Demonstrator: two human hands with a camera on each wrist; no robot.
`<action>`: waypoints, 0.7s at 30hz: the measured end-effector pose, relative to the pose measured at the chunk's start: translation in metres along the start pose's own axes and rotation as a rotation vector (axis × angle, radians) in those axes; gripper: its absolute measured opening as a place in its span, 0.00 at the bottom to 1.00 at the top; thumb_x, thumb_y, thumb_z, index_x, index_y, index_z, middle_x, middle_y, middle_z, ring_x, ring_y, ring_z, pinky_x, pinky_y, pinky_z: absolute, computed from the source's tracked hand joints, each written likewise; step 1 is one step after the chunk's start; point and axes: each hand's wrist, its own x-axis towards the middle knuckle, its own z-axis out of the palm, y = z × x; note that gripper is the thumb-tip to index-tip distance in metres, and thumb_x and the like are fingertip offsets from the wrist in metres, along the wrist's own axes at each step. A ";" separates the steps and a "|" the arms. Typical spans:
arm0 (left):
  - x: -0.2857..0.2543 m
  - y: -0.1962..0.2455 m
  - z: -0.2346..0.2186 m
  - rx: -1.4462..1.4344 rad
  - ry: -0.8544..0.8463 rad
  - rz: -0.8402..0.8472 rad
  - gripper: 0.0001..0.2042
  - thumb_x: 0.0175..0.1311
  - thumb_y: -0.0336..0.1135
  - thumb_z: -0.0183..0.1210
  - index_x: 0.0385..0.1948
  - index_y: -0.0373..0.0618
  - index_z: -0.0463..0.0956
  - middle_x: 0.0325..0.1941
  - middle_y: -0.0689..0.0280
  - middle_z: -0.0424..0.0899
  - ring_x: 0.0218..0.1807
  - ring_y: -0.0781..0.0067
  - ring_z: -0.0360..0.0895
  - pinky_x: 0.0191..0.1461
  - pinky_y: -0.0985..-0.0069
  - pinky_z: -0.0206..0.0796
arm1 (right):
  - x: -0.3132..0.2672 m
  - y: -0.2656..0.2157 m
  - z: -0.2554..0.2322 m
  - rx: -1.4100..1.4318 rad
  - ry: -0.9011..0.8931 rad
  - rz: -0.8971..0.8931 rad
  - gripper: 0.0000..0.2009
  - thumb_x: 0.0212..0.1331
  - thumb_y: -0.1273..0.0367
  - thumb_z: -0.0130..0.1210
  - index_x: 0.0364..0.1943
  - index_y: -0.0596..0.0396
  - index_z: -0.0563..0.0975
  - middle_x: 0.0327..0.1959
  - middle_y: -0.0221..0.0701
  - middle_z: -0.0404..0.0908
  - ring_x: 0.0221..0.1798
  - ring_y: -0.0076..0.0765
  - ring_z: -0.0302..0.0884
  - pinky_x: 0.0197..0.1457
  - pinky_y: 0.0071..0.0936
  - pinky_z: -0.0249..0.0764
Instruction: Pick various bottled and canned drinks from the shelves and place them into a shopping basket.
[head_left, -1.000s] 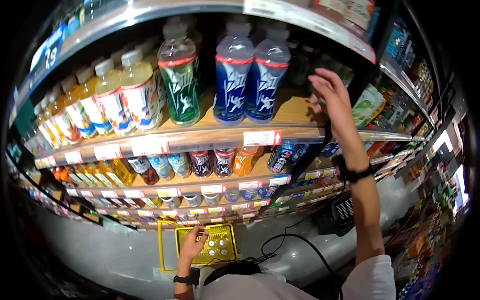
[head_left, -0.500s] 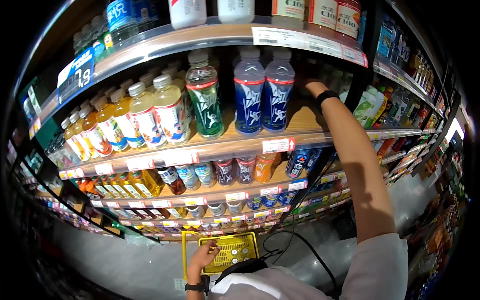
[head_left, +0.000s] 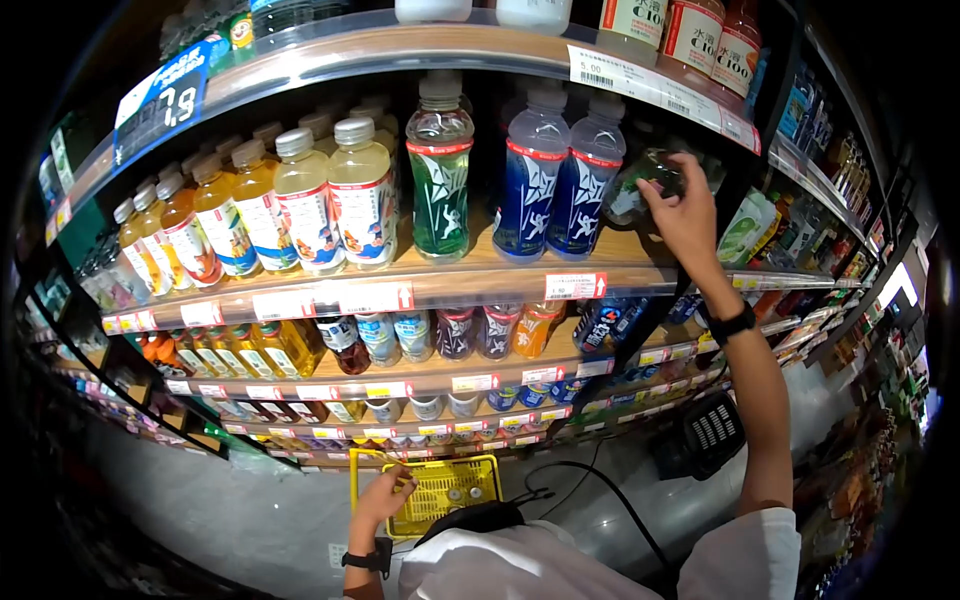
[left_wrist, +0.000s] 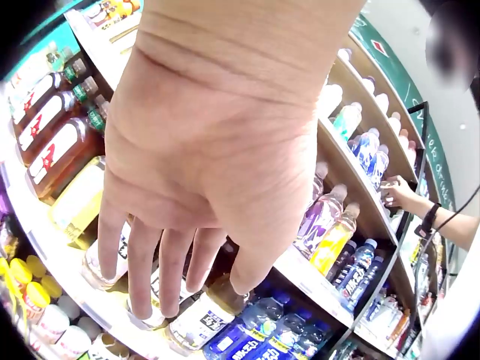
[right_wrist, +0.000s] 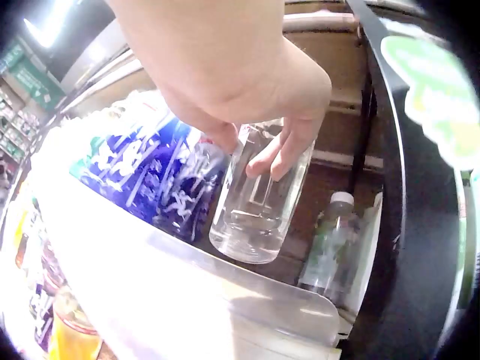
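At the right end of a drink shelf, my right hand (head_left: 688, 215) grips a clear bottle (right_wrist: 251, 217), thumb on one side and fingers on the other. The bottle tilts in the head view; close up, it looks transparent and without a label. Two blue-labelled bottles (head_left: 535, 195) stand just left of it. Another bottle (right_wrist: 330, 244) with a white cap lies deeper on the right. My left hand (head_left: 383, 493) hangs low with loose fingers, holding nothing, beside a yellow basket (head_left: 495, 490) on the floor. Its palm fills much of the left wrist view.
A green-labelled bottle (head_left: 438, 190) and rows of juice bottles (head_left: 360, 205) share the shelf. A board (head_left: 605, 72) with a price tag runs overhead. A black upright (right_wrist: 401, 180) bounds the right side. A black cable (head_left: 635, 515) trails across the floor.
My right hand was outside the shelf with nothing in it, then reached in at the right end, and now appears nearer the front with the clear bottle. My left hand stays low.
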 end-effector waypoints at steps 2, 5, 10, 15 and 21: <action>0.010 0.010 0.000 0.000 -0.006 0.038 0.18 0.70 0.43 0.62 0.49 0.35 0.78 0.47 0.53 0.88 0.46 0.53 0.87 0.50 0.61 0.77 | -0.014 -0.018 -0.025 0.225 -0.010 0.040 0.21 0.60 0.72 0.69 0.56 0.54 0.76 0.47 0.38 0.82 0.32 0.26 0.84 0.33 0.25 0.80; 0.022 0.047 -0.006 -0.179 -0.057 0.231 0.11 0.70 0.33 0.60 0.49 0.37 0.77 0.46 0.57 0.87 0.50 0.56 0.85 0.56 0.66 0.74 | -0.042 -0.044 -0.061 0.299 -0.046 0.075 0.23 0.61 0.77 0.68 0.59 0.55 0.74 0.51 0.33 0.80 0.38 0.20 0.84 0.36 0.17 0.79; 0.047 0.107 -0.028 -0.239 -0.157 0.473 0.10 0.73 0.31 0.58 0.51 0.40 0.77 0.46 0.61 0.85 0.49 0.69 0.81 0.56 0.70 0.72 | -0.092 -0.078 -0.091 0.467 -0.217 -0.068 0.26 0.60 0.77 0.68 0.61 0.52 0.69 0.70 0.41 0.71 0.64 0.33 0.75 0.54 0.25 0.78; 0.060 0.187 -0.050 -0.719 -0.318 0.541 0.22 0.76 0.41 0.59 0.63 0.36 0.71 0.58 0.61 0.82 0.60 0.70 0.79 0.63 0.70 0.70 | -0.145 -0.071 -0.087 0.693 -0.483 -0.151 0.32 0.49 0.72 0.78 0.58 0.54 0.71 0.65 0.43 0.75 0.65 0.42 0.77 0.63 0.41 0.77; 0.060 0.208 -0.029 -1.032 -0.605 0.643 0.27 0.77 0.42 0.57 0.70 0.36 0.64 0.67 0.62 0.76 0.68 0.72 0.70 0.72 0.71 0.62 | -0.172 -0.109 -0.043 0.889 -0.707 -0.191 0.31 0.48 0.72 0.78 0.57 0.52 0.74 0.68 0.55 0.73 0.71 0.55 0.72 0.64 0.48 0.77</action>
